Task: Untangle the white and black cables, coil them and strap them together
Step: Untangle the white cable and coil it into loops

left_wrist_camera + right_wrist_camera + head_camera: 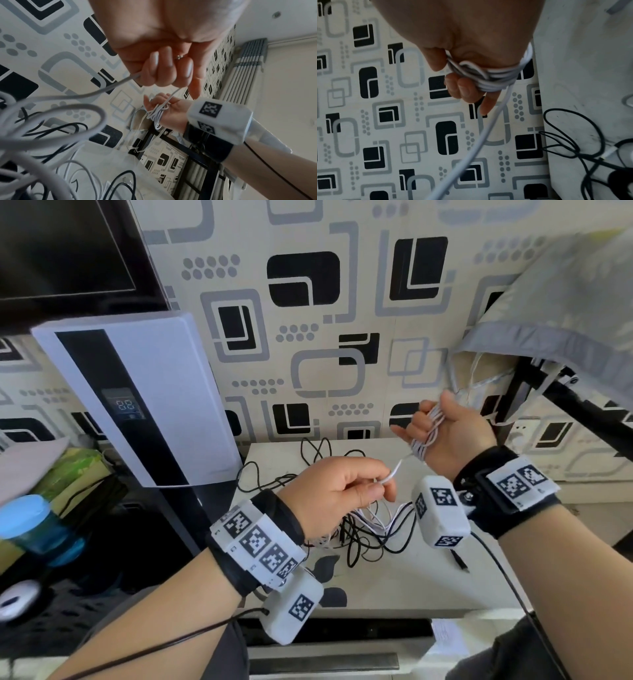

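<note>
Right hand (445, 433), centre-right, grips white cable (426, 436) coil; left hand (335, 491) fingers pinch its tail. Risk: tail snags black cable (359, 539) on bench (394, 583), w/ coil slipping.

Black wristbands (493, 501) carry white marker-printed camera blocks (442, 515), seemingly wired.

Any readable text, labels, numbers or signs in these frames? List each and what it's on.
"00": digits on the small lit display of the white and black appliance, read with some doubt.
Icons under those digits: too small to read.
Square black-and-white marker codes on the wrist bands: patterns, not text.
Paper sheet at the table's front edge: print too blurred to read.
</note>
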Demonstrator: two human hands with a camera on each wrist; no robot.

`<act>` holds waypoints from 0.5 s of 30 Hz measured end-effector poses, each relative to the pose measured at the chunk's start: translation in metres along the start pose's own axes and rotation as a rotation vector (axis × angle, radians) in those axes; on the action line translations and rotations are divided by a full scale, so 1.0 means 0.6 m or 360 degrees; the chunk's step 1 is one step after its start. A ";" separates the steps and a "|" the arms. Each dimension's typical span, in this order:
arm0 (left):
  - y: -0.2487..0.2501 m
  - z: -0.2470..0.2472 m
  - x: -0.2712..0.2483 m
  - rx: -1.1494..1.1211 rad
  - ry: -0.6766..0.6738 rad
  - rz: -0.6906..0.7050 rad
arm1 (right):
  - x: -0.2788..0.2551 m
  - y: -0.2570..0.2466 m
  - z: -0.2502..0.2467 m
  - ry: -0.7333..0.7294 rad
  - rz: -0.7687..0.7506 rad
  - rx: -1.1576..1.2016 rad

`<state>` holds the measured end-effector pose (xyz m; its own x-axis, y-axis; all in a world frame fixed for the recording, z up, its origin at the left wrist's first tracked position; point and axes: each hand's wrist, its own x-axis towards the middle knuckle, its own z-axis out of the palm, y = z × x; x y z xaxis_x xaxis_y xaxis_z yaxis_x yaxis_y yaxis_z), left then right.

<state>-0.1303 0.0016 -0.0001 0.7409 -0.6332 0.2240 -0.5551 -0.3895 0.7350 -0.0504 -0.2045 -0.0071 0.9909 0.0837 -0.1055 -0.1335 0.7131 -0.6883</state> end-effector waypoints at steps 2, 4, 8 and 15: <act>0.000 -0.005 -0.002 0.0000 0.0016 0.0019 | 0.004 0.012 0.002 -0.0023 0.0048 -0.0053; 0.000 -0.005 -0.004 0.0031 -0.0011 0.0024 | 0.007 0.023 0.004 -0.0023 0.0063 -0.0153; -0.002 -0.004 -0.006 0.0056 -0.0015 0.0037 | -0.001 0.049 0.009 -0.0108 0.0162 -0.0475; -0.025 -0.032 -0.004 0.0008 0.0428 0.0043 | -0.024 0.090 0.011 -0.0615 0.0474 -0.1204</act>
<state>-0.1165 0.0218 0.0002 0.7992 -0.4432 0.4059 -0.5774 -0.3788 0.7233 -0.0720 -0.1629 -0.0379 0.8320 0.5173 -0.2005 -0.2266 -0.0131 -0.9739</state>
